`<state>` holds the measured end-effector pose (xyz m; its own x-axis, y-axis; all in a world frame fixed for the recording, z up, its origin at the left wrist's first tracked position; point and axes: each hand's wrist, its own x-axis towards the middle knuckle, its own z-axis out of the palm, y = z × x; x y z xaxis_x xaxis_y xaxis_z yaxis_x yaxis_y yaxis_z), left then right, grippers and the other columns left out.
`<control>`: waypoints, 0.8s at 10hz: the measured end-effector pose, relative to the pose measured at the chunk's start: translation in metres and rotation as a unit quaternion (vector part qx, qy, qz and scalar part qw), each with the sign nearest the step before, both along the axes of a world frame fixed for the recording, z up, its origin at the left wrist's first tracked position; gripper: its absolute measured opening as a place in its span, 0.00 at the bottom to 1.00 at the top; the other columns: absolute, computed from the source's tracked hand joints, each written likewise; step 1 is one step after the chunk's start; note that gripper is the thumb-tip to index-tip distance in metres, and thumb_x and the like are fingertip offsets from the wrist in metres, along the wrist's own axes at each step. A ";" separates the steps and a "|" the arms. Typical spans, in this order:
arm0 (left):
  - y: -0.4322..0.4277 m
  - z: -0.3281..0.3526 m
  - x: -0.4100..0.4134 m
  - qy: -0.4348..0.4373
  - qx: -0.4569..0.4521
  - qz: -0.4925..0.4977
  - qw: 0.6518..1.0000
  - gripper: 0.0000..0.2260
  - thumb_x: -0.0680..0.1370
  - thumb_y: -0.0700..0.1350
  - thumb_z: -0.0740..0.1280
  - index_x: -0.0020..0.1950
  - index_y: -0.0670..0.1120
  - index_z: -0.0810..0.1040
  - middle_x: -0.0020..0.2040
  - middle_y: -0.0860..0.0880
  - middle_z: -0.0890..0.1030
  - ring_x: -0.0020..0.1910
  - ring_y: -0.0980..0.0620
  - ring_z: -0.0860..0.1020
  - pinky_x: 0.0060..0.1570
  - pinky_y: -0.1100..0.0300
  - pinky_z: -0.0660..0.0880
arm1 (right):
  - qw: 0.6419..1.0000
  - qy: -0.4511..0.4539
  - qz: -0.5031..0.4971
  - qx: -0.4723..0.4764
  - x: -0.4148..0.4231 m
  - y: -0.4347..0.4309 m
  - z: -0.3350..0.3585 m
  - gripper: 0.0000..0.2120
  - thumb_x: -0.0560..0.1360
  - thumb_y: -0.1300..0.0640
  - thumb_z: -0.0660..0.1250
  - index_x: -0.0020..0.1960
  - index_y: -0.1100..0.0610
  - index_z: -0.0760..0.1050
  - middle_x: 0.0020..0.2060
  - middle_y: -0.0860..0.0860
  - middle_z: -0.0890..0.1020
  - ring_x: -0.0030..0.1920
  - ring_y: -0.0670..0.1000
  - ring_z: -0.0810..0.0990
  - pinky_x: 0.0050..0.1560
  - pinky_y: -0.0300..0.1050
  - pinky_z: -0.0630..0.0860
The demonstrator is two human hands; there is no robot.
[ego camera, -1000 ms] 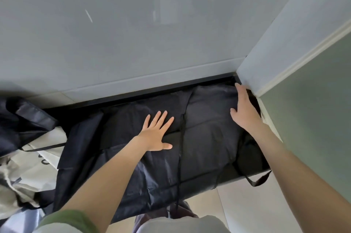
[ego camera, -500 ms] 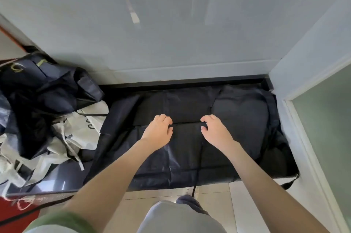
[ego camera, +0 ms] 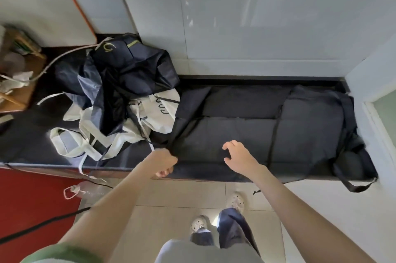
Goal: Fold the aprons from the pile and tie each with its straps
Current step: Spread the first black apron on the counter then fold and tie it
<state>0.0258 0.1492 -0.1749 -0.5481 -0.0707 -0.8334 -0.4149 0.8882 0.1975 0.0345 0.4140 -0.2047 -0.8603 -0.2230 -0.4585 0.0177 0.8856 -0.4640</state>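
The dark apron [ego camera: 246, 134] lies spread flat on the desk [ego camera: 25, 147], its far edge by the wall. My left hand [ego camera: 162, 162] grips its near left corner at the desk's front edge. My right hand [ego camera: 240, 157] hovers over the cloth, fingers loosely curled, holding nothing. The pile [ego camera: 120, 95] of dark and white aprons sits just to the left.

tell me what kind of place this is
Probably a kitchen or a shop's back room, not certain: a dark countertop against glossy wall panels, a tiled floor, and a pile of aprons on the counter.
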 end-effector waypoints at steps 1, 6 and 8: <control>-0.020 -0.002 0.017 -0.286 0.056 0.045 0.956 0.19 0.79 0.46 0.59 0.65 0.36 0.75 0.55 0.42 0.81 0.49 0.41 0.81 0.53 0.54 0.79 | 0.999 -0.012 0.031 -0.005 0.012 -0.003 -0.005 0.21 0.76 0.63 0.64 0.69 0.56 0.67 0.69 0.49 0.65 0.67 0.53 0.68 0.64 0.47 0.69; -0.037 -0.028 0.038 -0.219 0.100 0.236 0.942 0.37 0.80 0.57 0.63 0.79 0.41 0.48 0.78 0.38 0.54 0.76 0.37 0.56 0.73 0.41 0.56 | 0.994 -0.028 0.089 0.058 0.026 -0.005 -0.007 0.44 0.72 0.68 0.66 0.79 0.52 0.45 0.78 0.47 0.45 0.78 0.52 0.49 0.77 0.47 0.46; -0.028 -0.026 0.046 -0.170 0.292 0.295 0.894 0.24 0.79 0.50 0.66 0.74 0.47 0.66 0.72 0.52 0.70 0.73 0.54 0.65 0.75 0.51 0.55 | 0.993 -0.015 0.093 0.067 0.032 -0.004 -0.020 0.47 0.71 0.64 0.68 0.79 0.50 0.40 0.78 0.47 0.40 0.78 0.50 0.43 0.76 0.49 0.40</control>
